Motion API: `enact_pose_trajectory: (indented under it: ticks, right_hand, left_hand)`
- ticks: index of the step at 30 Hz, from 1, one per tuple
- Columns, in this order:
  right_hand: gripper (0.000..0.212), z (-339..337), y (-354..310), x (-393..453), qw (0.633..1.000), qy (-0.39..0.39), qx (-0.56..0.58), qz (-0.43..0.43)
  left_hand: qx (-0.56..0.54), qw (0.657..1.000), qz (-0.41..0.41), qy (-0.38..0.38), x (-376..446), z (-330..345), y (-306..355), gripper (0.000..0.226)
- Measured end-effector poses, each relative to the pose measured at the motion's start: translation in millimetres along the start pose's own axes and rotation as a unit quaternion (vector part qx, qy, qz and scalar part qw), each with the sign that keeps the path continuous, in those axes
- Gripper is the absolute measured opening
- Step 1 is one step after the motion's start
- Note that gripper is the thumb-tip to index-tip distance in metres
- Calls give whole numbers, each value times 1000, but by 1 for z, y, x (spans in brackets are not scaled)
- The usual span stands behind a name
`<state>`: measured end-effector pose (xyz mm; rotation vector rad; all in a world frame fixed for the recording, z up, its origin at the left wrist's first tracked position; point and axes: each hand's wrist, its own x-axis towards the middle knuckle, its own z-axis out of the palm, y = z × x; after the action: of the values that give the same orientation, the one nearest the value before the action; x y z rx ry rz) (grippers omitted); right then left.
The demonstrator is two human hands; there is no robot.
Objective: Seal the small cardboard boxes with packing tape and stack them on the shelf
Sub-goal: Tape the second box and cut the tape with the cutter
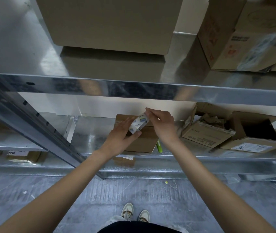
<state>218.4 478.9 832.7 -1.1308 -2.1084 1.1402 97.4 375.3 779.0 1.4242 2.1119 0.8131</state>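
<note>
A roll of packing tape (139, 123) with a white printed wrapper is held over a small brown cardboard box (143, 142) that sits on the middle metal shelf (90, 132). My left hand (122, 137) holds the roll from below, thumb against its near edge and fingers spread behind it. My right hand (160, 125) pinches at the roll's top far edge with its fingertips. Whether a tape end is pulled free cannot be told. The box's flaps look shut under the hands.
A green pen-like tool (159, 146) lies right of the small box. Two open boxes (208, 130) (255, 133) stand at the right of the same shelf. Large cartons (110, 22) fill the upper shelf. A slanted steel upright (33, 121) crosses left. More small boxes (123, 161) sit on the bottom shelf.
</note>
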Motion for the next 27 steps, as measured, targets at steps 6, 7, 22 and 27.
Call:
enact_pose_trajectory:
  ticks: [6,7,22,27]
  right_hand:
    - [27,14,3,-6,987,50,-135,-76]
    - [25,15,3,-6,988,57,-123,-76]
    - [12,0,-4,23,996,2,-70,62]
    - [12,3,3,16,995,30,-65,73]
  left_hand:
    - [-65,997,-31,21,3,-4,-3,40]
    - [-67,997,-29,20,2,-4,-4,40]
    - [41,998,40,28,8,-1,2,36]
    - [56,997,53,26,9,0,2,33]
